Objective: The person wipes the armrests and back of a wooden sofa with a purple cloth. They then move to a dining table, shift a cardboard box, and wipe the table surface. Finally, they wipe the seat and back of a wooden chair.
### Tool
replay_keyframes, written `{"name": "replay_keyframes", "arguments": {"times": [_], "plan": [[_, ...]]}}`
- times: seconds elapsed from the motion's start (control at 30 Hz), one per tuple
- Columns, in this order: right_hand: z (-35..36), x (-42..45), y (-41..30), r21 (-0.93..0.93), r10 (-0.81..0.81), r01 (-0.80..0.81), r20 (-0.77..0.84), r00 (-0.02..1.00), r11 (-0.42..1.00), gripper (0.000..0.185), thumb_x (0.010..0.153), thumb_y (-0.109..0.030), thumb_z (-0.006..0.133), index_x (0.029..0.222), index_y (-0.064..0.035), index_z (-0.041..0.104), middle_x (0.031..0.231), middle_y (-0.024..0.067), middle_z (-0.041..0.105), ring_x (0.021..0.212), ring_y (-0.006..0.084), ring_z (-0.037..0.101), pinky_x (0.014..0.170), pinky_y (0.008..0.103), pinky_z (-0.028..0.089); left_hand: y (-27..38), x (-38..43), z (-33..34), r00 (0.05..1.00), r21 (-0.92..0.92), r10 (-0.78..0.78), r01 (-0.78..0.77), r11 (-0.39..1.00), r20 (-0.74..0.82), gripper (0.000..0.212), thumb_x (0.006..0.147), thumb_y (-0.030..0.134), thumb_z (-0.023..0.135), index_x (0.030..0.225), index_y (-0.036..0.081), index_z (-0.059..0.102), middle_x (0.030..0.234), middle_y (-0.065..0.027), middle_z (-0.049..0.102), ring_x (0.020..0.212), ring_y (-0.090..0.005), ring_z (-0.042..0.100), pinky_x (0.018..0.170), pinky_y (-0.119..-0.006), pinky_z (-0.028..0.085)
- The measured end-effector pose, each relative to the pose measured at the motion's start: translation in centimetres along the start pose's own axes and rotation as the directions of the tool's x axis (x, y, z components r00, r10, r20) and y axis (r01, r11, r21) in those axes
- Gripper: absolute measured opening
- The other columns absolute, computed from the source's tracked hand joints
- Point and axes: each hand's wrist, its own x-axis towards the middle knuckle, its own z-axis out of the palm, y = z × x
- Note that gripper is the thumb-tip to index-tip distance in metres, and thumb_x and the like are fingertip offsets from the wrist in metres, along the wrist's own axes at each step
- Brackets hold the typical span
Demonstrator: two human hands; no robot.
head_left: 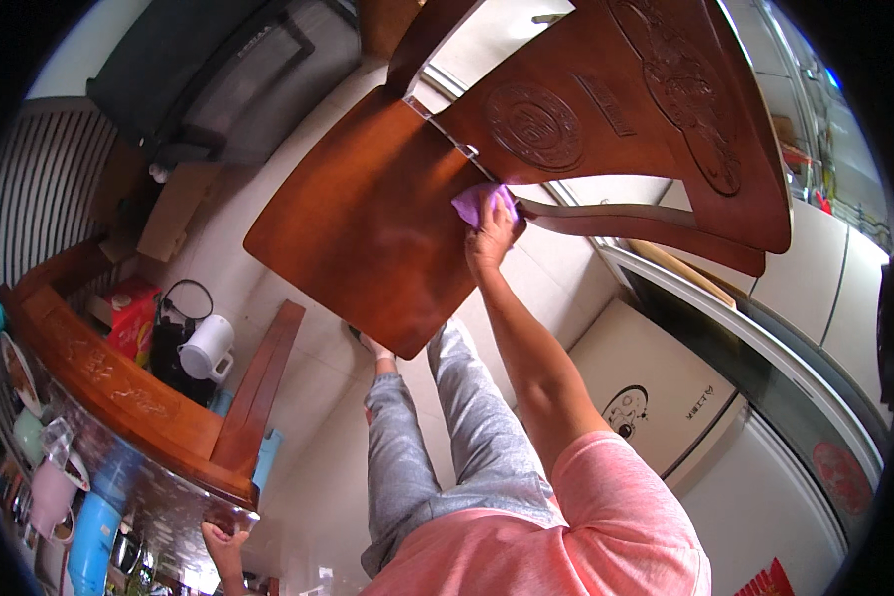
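A wooden chair in reddish brown stands before me, its glossy seat (365, 231) below and its carved backrest (603, 97) towards the upper right. My right hand (490, 235) presses a crumpled purple cloth (477, 203) onto the seat's edge, close to the backrest side. Fingers spread over the cloth and hide part of it. At the lower left, my left hand (225, 547) has its fingers curled at the corner of a table (156, 499) with a shiny, see-through cover. My feet are partly hidden by the seat.
On the table are a blue bottle (93, 544), a pink mug (51, 495) and several dishes. Beyond its carved wooden edge (119, 387) are a white electric kettle (207, 349), a red box (130, 320) and a cardboard box (177, 212). A pale cabinet (648, 380) stands right.
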Motion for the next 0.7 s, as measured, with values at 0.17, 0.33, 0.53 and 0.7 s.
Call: {"name": "replay_keyframes", "arguments": {"times": [0.17,0.33,0.53,0.7], "plan": [[1.6,2.4,-4.9,0.036,-0.035,0.037,-0.046,0.998,0.999,0.054,0.070,-0.001,0.064,0.123,-0.0111,0.060,0.129,0.0167,0.055,0.123,0.0394,0.046,0.100,0.0470,0.040,0.5,0.3,-0.1,1.000,-0.018,-0.009,0.009,1.000,0.015,0.053,0.058,-0.002,0.076,0.083,0.013,0.031,0.080,0.0010,0.030,0.071,-0.0114,0.033,0.067,-0.025,0.039],[-0.2,0.3,-6.7,0.148,-0.401,0.381,0.150,0.903,0.913,0.058,0.067,-0.003,0.065,0.123,-0.0180,0.062,0.129,0.0135,0.056,0.122,0.0393,0.048,0.102,0.0478,0.041,1.3,-0.1,0.1,0.998,-0.048,-0.057,0.058,0.997,0.014,0.053,0.058,-0.001,0.075,0.083,0.013,0.031,0.080,0.0010,0.029,0.071,-0.0117,0.032,0.067,-0.024,0.038],[-2.4,-0.4,-3.3,0.008,-0.172,0.173,0.156,0.973,0.985,0.051,0.071,-0.001,0.060,0.119,-0.0188,0.066,0.120,0.0093,0.061,0.117,0.0353,0.052,0.098,0.0439,0.043,1.1,-0.4,0.2,0.999,-0.058,-0.035,0.035,0.998,-0.001,0.051,0.058,0.000,0.073,0.082,0.013,0.030,0.080,0.0014,0.027,0.070,-0.0116,0.030,0.067,-0.024,0.037],[1.8,4.7,-5.9,-0.034,-0.327,0.325,-0.059,0.943,0.945,0.049,0.076,-0.005,0.060,0.123,-0.0176,0.061,0.126,0.0103,0.057,0.120,0.0350,0.049,0.100,0.0456,0.041,1.0,-0.4,0.4,0.998,-0.024,-0.062,0.061,0.998,-0.016,0.051,0.057,0.000,0.072,0.082,0.013,0.029,0.080,0.0014,0.026,0.070,-0.0120,0.030,0.067,-0.024,0.036]]}}
